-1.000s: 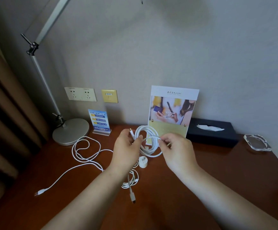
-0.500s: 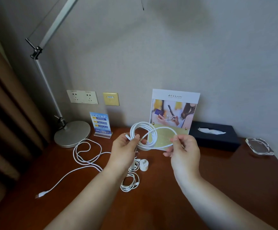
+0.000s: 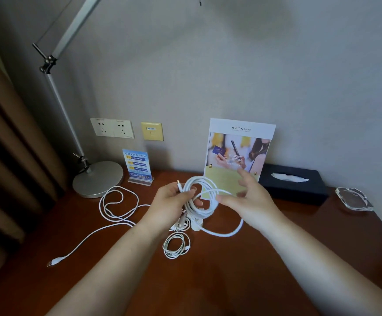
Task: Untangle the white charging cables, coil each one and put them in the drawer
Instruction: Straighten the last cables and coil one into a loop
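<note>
I see the coiled white cable [image 3: 206,213] at the frame's centre, raised above the desk [image 3: 276,258]. Its loops stand nearly upright and face me. The long axis slants from upper left to lower right, where one slack loop hangs. Its connector tip pokes upward above the left hand [image 3: 171,201], which grips the bundle, thumb curled over the strands. The right hand [image 3: 251,201] is spread wide, fingers blurred; a strand crosses by the thumb, but I see no pinch. At lower left a loose white cable [image 3: 117,201] sprawls, its plug pointing toward the lower-left corner. A small coiled cable [image 3: 176,246] lies below centre. The card stand [image 3: 240,151] and blue sign [image 3: 137,164] carry Chinese print too small to read.
</note>
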### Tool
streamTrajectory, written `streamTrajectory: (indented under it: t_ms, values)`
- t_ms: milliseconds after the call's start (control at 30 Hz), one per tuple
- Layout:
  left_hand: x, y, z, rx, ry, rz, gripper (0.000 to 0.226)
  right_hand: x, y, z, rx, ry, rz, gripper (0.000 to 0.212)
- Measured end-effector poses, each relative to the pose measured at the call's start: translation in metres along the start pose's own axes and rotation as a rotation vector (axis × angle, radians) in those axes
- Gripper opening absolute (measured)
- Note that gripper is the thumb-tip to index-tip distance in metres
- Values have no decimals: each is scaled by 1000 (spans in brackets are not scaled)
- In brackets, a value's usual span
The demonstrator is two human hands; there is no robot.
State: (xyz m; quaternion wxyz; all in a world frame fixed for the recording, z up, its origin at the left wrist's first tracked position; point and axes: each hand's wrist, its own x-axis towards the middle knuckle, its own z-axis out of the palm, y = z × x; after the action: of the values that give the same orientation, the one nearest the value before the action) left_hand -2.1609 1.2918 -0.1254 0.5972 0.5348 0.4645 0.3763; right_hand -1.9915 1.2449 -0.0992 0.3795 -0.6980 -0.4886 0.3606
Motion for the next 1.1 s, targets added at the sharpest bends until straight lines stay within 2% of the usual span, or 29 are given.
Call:
streamTrajectory:
  t_ms: [33, 100, 167, 233, 300, 367, 500, 567, 633, 667, 767, 800, 833, 900, 967, 1000, 1100]
  values:
    - [-1, 2, 0, 3, -73, -5, 13, 1, -6, -2, 1, -73, -34, 74]
    - [-5, 5, 3, -15, -213, -29, 14, 4, -13, -2, 30, -242, 5, 71]
    - [-8, 7, 8, -38, -271, -40, 16, 4, -15, 2, 76, -356, 51, 42]
    - [-8, 6, 11, -17, -233, -43, 16, 2, -14, 10, 157, -307, 23, 17]
    - [-7, 2, 13, 45, -170, -25, 20, 1, -13, 13, 203, -196, 30, 17]
    - [-6, -3, 14, 98, -124, 16, 21, 0, -12, 14, 297, -152, 110, 20]
    - [-7, -3, 16, -26, -27, 7, 23, -2, -7, 4, 902, -367, 301, 28]
    - [-6, 1, 18, -160, 1, -50, 26, -6, -3, 1, 997, -446, 288, 30]
    - [-6, 4, 20, -260, 6, -105, 25, -8, -1, 7, 887, -406, 202, 41]
    - [-4, 4, 21, -276, 29, -116, 24, -9, 1, 11, 769, -314, 121, 42]
    - [2, 1, 22, -191, 148, -113, 22, -14, 3, 16, 422, 124, -144, 47]
    - [3, -1, 22, -125, 167, -93, 21, -16, 3, 14, 359, 204, -241, 42]
    - [3, -2, 21, -57, 170, -55, 22, -21, -3, 12, 326, 214, -289, 31]
    - [0, -4, 21, 45, 153, 40, 21, -28, -16, 10, 252, 61, -225, 3]
    - [-4, -6, 25, 114, 159, 94, 20, -27, -21, 11, 83, -68, -151, 6]
    - [-4, -7, 26, 123, 172, 92, 20, -23, -19, 12, 92, -76, -127, 3]
    - [3, -7, 21, -79, 211, -28, 20, -16, -16, 3, 356, 31, 37, 5]
